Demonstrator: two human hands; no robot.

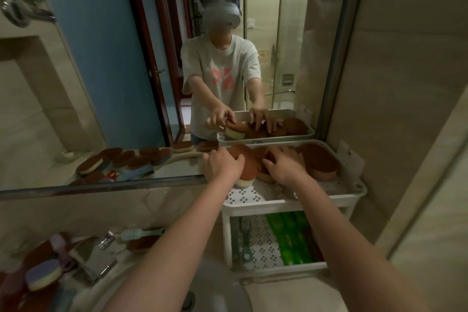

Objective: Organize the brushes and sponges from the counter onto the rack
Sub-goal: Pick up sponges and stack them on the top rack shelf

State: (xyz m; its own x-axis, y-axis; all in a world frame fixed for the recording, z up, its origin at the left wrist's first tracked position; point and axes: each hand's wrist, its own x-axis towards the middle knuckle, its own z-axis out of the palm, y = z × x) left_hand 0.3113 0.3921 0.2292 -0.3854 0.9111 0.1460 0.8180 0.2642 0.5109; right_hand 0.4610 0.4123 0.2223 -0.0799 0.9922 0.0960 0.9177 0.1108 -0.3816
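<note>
At frame centre, on the rack top tier, the left hand grips a brown-topped sponge by its edges, the right hand presses flat on the pile; it looks light, soft, squashable, best pinched by the sides.

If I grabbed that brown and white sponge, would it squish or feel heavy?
The sponge under the left hand looks like soft foam, so it would probably squish. It likely feels light, as fingers alone seem to hold it. Its flat shape suggests it won't roll.
</note>
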